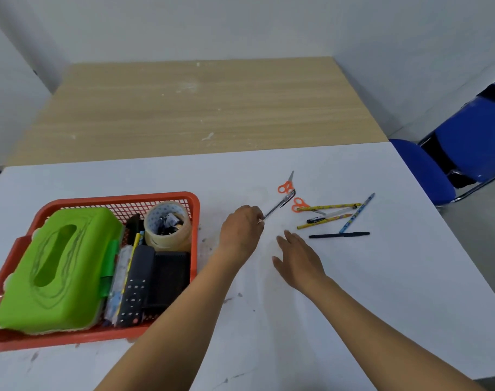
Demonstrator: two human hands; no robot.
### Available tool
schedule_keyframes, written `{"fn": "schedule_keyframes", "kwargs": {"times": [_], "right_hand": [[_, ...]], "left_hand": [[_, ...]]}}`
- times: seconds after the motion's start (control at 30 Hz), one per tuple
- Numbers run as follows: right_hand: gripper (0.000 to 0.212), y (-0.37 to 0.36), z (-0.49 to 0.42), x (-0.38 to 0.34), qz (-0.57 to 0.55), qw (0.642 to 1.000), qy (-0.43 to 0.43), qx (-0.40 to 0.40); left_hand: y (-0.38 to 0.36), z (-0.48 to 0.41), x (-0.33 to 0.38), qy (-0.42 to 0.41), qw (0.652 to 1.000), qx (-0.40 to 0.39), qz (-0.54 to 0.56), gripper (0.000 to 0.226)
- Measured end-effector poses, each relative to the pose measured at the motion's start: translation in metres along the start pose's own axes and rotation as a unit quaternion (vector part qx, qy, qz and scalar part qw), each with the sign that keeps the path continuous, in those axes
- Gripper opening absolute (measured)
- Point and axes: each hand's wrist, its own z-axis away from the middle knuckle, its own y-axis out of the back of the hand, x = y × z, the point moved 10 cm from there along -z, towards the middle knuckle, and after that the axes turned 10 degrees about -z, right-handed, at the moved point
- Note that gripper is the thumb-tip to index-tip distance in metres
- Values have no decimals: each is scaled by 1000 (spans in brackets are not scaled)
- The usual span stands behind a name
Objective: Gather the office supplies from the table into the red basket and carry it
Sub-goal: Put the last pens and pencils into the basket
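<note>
Red mesh plastic, the basket (pixel 122 197) sits on the white tabletop (pixel 381 292) just left of the left grip (pixel 242 230); that grip is pinched on the near end of a clear pen (pixel 280 205), whose long axis runs up and to the right, away from the basket and towards the orange scissors (pixel 285 187); the drop, I'd judge, is a short swing leftward over the rim, and the left grip is plainly the nearer one. The right grip (pixel 297 263) is spread flat and holds nothing, its fingers pointing at the loose pencils (pixel 328 206) and black pen (pixel 339 235) nearby. The pinching fingertips are hidden under the hand; whether the pen's far tip touches the scissors I cannot tell; a green tissue box (pixel 57 266) covers much of the basket, and the frame cuts off its near-left corner.
</note>
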Motion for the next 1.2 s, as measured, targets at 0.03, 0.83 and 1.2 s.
{"fn": "schedule_keyframes", "kwargs": {"times": [0.03, 0.83, 1.2], "right_hand": [[56, -1, 2, -9, -1, 1000, 4, 5], [36, -20, 49, -185, -150, 977, 104, 109], [45, -22, 53, -182, -126, 982, 96, 107]], "left_hand": [[8, 6, -4, 3, 1000, 9, 9, 19], [99, 149, -205, 178, 982, 53, -36, 15], [78, 174, -223, 191, 968, -26, -163, 11]]}}
